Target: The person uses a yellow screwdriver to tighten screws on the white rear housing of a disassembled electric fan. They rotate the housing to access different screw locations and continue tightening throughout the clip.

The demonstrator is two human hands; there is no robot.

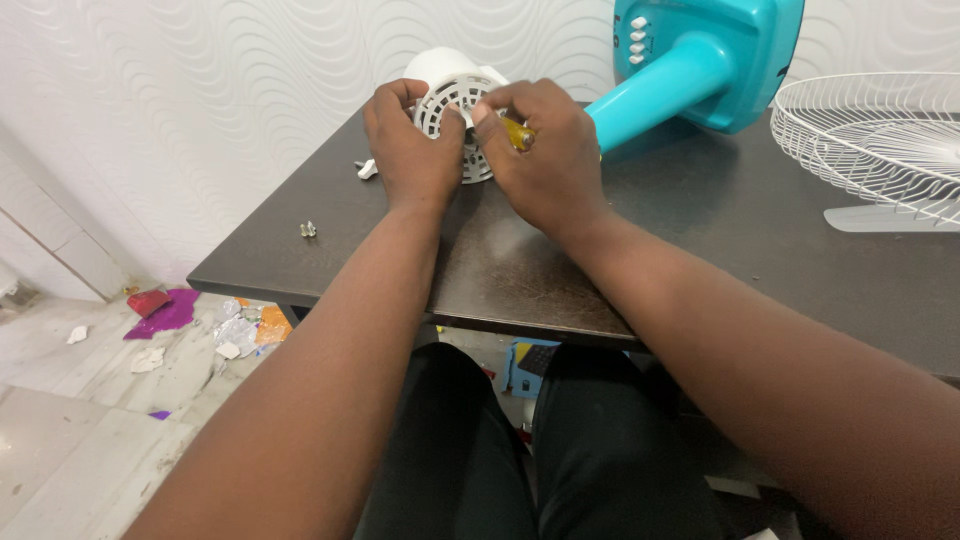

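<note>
Here both the left hand [412,150] and right hand [540,160] clasp the light, rigid white vented motor housing [450,95] by its rim, probably brittle plastic.

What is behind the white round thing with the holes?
Behind the white vented cover stands a teal fan body on the dark table, in front of a wavy white wall. The left hand and right hand hide the cover's lower part.

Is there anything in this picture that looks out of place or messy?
Yes. Scraps of coloured foil and paper lie scattered on the floor beside the dark table, and small screws sit loose near its edge.
</note>
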